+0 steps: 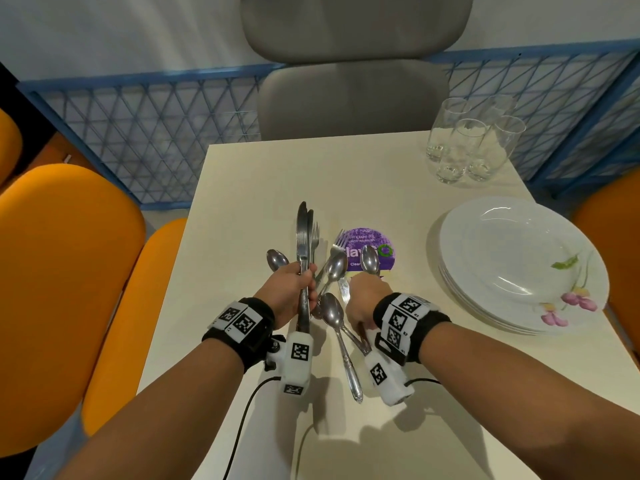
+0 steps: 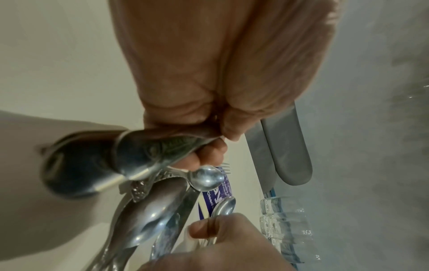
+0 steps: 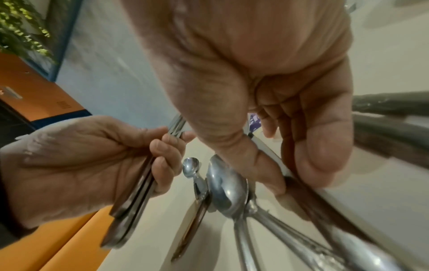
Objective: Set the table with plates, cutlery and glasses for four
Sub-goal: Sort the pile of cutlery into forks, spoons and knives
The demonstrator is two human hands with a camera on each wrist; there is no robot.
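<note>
Over the middle of the cream table (image 1: 242,188), my left hand (image 1: 294,284) grips a bundle of knives and a fork (image 1: 302,233), with the blades pointing away from me. My right hand (image 1: 363,289) is just to its right and pinches the handle of a spoon (image 1: 370,259). In the left wrist view, the thumb of my right hand (image 2: 220,238) presses on that spoon (image 2: 224,203). More spoons (image 1: 331,311), a fork (image 1: 341,241) and a knife (image 1: 344,289) lie loose between my hands. The right wrist view shows my left hand (image 3: 81,165) wrapped round the knives (image 3: 137,190).
A stack of white flowered plates (image 1: 519,265) sits at the right edge, with several glasses (image 1: 467,143) grouped at the far right corner. A purple round sticker (image 1: 374,244) lies under the cutlery. A grey chair (image 1: 349,98) stands at the far end and orange chairs (image 1: 62,271) stand alongside.
</note>
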